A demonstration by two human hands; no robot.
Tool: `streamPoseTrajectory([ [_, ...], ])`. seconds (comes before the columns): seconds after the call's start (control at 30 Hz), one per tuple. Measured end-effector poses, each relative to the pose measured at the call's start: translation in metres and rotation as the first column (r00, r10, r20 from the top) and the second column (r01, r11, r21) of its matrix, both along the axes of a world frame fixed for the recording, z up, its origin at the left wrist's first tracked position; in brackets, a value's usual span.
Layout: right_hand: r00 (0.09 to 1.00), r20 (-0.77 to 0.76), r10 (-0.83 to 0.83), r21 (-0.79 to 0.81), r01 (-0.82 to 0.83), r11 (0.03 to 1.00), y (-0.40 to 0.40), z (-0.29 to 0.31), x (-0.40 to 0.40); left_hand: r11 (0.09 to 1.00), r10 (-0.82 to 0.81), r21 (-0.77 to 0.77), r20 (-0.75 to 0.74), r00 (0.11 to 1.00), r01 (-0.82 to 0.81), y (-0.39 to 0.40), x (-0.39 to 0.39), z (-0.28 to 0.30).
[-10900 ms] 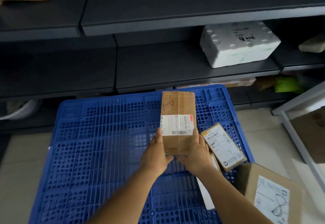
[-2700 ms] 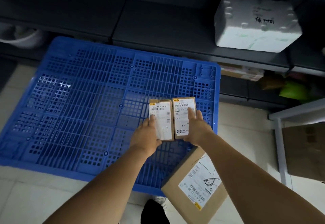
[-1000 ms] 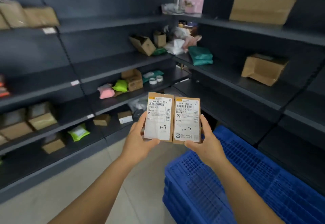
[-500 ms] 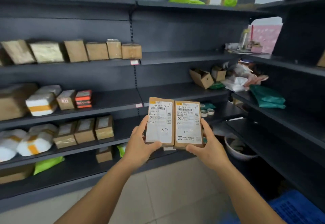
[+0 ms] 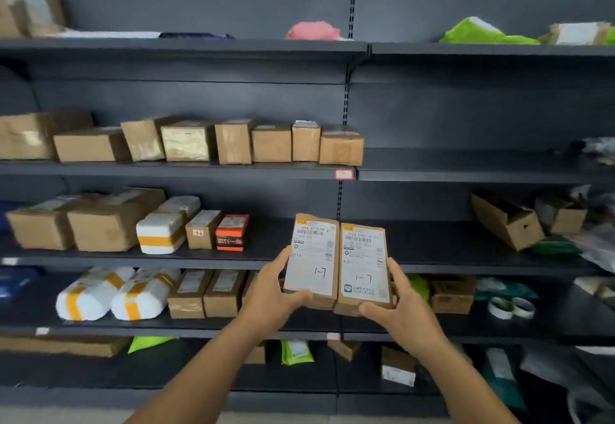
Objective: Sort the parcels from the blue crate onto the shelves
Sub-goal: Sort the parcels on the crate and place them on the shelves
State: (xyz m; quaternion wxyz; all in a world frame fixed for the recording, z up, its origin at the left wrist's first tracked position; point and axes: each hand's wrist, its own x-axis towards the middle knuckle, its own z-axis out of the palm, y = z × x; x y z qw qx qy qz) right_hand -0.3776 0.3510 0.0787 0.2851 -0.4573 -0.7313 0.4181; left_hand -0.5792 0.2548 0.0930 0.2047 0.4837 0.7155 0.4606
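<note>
Two parcels carried to the shelves, not yet placed.
Left hand (image 5: 271, 293) grips the left parcel (image 5: 311, 258), right hand (image 5: 404, 312) the right parcel (image 5: 364, 265), before the shelves (image 5: 466, 253); crate unseen.

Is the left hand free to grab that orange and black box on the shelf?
Probably not yet. The left hand is holding a parcel, and the right hand holds another. The orange and black box itself stands unblocked at the shelf front.
</note>
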Motion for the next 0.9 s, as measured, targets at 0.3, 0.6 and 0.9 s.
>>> streamPoseTrajectory([
  [0.3, 0.982, 0.158, 0.106, -0.05, -0.1, 0.994, 0.091, -0.028, -0.092, 0.987, 0.101, -0.126, -0.011, 0.995, -0.102, 0.074, -0.074, -0.027],
  [0.6, 0.955, 0.235, 0.184, -0.124, -0.158, 0.98, 0.179, -0.062, -0.203, 0.961, 0.088, -0.262, 0.001, 0.996, -0.085, 0.166, -0.184, -0.069],
  [0.9, 0.913, 0.358, 0.196, -0.233, -0.115, 0.966, 0.269, -0.108, -0.306, 0.908, -0.013, -0.419, -0.089, 0.996, -0.026, 0.269, -0.288, -0.117],
])
